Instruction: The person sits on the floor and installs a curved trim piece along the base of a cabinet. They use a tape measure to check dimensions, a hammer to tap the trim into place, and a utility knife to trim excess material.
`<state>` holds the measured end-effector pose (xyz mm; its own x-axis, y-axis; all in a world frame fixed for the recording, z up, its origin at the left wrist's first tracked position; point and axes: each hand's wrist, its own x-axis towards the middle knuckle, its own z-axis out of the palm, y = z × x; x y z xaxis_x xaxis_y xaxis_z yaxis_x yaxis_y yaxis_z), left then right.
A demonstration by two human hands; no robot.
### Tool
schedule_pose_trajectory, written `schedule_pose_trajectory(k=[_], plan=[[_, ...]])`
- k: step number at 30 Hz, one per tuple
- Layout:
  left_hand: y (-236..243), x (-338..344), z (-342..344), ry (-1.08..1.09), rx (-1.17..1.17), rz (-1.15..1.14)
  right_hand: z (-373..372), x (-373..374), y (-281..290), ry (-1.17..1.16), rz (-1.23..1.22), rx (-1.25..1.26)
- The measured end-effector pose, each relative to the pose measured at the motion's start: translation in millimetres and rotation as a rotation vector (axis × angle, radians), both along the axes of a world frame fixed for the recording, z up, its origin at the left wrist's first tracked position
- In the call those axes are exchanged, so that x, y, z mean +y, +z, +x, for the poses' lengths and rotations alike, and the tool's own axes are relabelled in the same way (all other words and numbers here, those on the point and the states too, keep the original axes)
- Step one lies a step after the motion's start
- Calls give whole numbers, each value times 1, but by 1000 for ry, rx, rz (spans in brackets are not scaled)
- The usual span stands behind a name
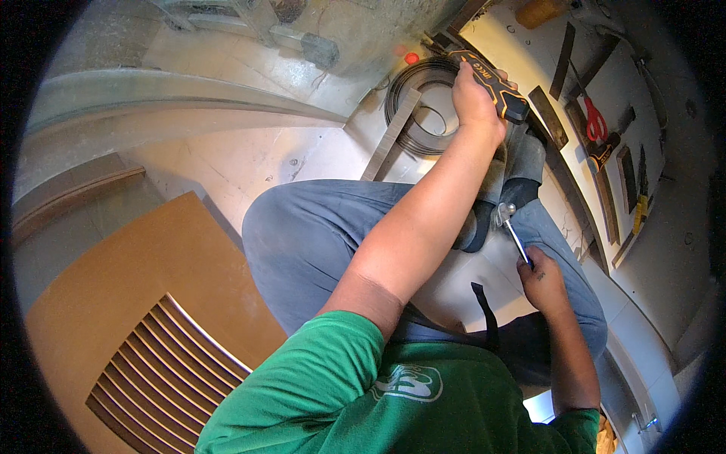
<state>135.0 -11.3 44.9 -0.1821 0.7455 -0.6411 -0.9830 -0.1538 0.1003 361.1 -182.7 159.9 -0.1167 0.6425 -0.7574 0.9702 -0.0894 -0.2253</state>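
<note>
Left grip (478, 94) clasps a black tool (493, 85), underside hidden; right grip (543, 280) holds a hammer (516, 238), lower end covered.

Interior with pale floor (227, 159), marked by scattered dark spots and scuffs. Upper left: smeared, greyish, glass-like pane (113, 57), bordered below by pale curved rail (189, 98). Left margin: brown ledge (76, 198), edge bowed by lens. Lower left: large tan panel (189, 246) with louvred section of parallel slats (155, 371); flat or leaning, indeterminable. Upper right: white board (518, 38), long and curved. Far right: dull grey surface (681, 238), shaded. Lighting: warm over floor at left.
</note>
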Motion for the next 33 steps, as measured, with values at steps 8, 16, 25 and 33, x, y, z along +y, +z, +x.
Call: schedule_pose_trajectory(k=[8, 16, 25, 33], plan=[[11, -1, -1, 0, -9, -6, 3, -2, -1, 27, 28, 14], [15, -2, -1, -12, -15, -12, 5, -6, -7, 24, 71, 15], [13, 0, -1, -5, -7, -14, 2, -2, -5, 20, 22, 19], [18, 0, -2, 6, -34, -3, -1, -3, -5, -24, 10, 5]])
